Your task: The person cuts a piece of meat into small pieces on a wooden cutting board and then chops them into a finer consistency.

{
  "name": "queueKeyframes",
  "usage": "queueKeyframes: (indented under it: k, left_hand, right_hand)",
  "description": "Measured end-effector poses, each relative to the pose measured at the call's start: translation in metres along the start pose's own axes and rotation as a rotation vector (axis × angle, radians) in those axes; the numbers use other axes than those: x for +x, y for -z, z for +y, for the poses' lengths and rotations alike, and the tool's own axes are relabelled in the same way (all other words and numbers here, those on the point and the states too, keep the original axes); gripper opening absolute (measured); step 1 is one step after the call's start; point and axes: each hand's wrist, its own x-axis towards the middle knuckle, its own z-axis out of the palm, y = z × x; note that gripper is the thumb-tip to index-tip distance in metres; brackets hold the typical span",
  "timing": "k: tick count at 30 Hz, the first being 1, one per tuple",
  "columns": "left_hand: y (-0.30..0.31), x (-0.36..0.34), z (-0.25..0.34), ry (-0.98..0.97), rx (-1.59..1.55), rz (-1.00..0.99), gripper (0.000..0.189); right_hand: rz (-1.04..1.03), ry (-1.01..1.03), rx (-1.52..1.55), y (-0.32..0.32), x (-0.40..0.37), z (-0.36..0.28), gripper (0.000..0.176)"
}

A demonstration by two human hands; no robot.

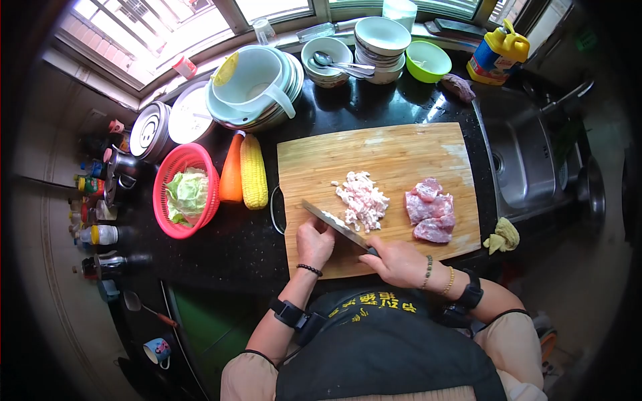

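My right hand [400, 262] is wrapped round the dark handle of a kitchen knife [342, 229], whose blade points up and left over the cutting board [301, 160]. My left hand [315, 244] is at the blade's near side, fingers bent together and close against the metal; what they pinch, if anything, is hidden. Pale bits cling along the blade. Just beyond it lies a heap of chopped pale meat [362, 199]. Larger pink pieces of raw meat [429, 210] rest on the board's right part.
Left of the board are a corn cob [253, 172], a carrot [231, 170] and a pink basket [215, 194] with leafy greens. Stacked bowls [382, 37] and a white strainer [247, 80] line the window side. A sink [528, 167] and yellow cloth [503, 236] are rightward.
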Motion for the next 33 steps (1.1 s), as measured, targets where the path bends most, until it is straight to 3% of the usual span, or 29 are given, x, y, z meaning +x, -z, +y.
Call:
queueKeyframes:
  k: [3,6,9,11,15,16,20,22,24,27,29,33]
  left_hand:
    - [0.0,0.0,0.0,0.089,-0.037,-0.021,0.021]
    - [-0.006,0.002,-0.016,-0.011,-0.037,-0.004,0.021]
    - [-0.006,0.001,-0.015,-0.008,-0.045,-0.001,0.022]
    - [-0.005,-0.002,-0.011,-0.113,-0.048,0.031,0.026]
    - [0.001,-0.028,0.031,-0.13,0.272,0.023,0.024]
    - [-0.002,-0.033,0.026,-0.264,0.386,0.073,0.021]
    - [0.004,-0.027,0.019,-0.505,0.51,0.009,0.017]
    - [0.013,-0.015,0.017,-0.571,0.538,-0.032,0.016]
    - [0.017,-0.006,0.022,-0.653,0.564,-0.077,0.016]
    - [0.015,0.006,0.024,-0.678,0.534,-0.12,0.014]
    - [0.015,0.005,0.029,-0.683,0.487,-0.135,0.01]
    - [0.02,0.008,0.034,-0.574,0.39,0.021,0.026]
  right_hand:
    - [-0.105,-0.032,0.006,0.019,-0.021,-0.004,0.039]
    - [-0.145,-0.074,-0.047,0.02,-0.028,-0.005,0.04]
    - [-0.068,-0.042,-0.016,0.004,-0.002,-0.004,0.042]
    - [-0.012,0.027,0.012,-0.008,0.014,-0.003,0.043]
    - [0.043,-0.025,0.035,-0.01,0.013,0.002,0.039]
    - [0.076,-0.003,0.091,-0.013,0.014,0.009,0.038]
    - [0.144,0.086,0.18,-0.007,0.003,0.024,0.043]
    - [-0.048,-0.196,0.407,0.017,-0.014,0.013,0.042]
    - [-0.028,-0.209,0.432,0.017,-0.024,0.018,0.042]
    - [0.023,-0.249,0.417,0.015,-0.034,0.008,0.04]
    - [0.189,-0.132,0.259,0.002,-0.037,0.008,0.039]
    - [0.269,-0.114,0.239,-0.018,-0.038,-0.001,0.036]
